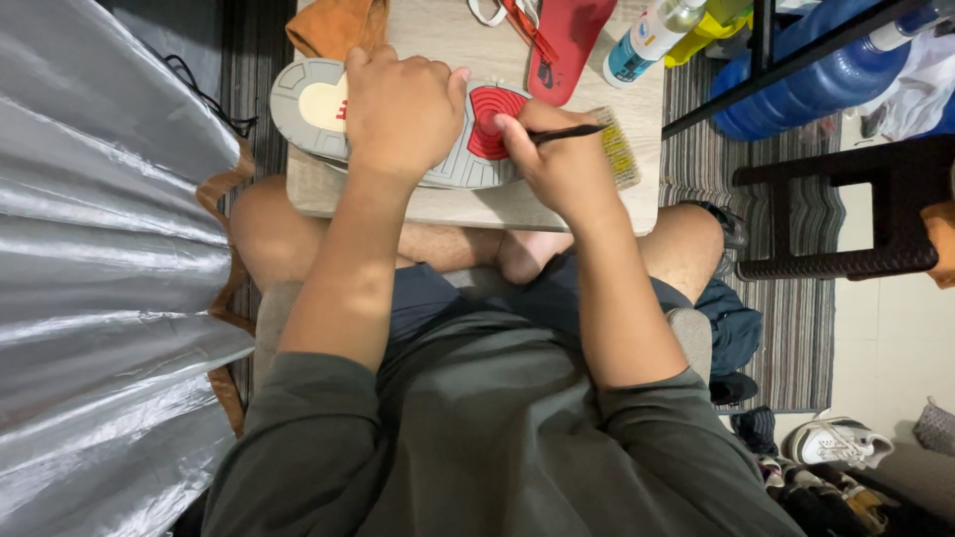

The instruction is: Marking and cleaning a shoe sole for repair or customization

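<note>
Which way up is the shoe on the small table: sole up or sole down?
Sole up. The shoe's grey and red tread faces the camera, under the left hand.
</note>
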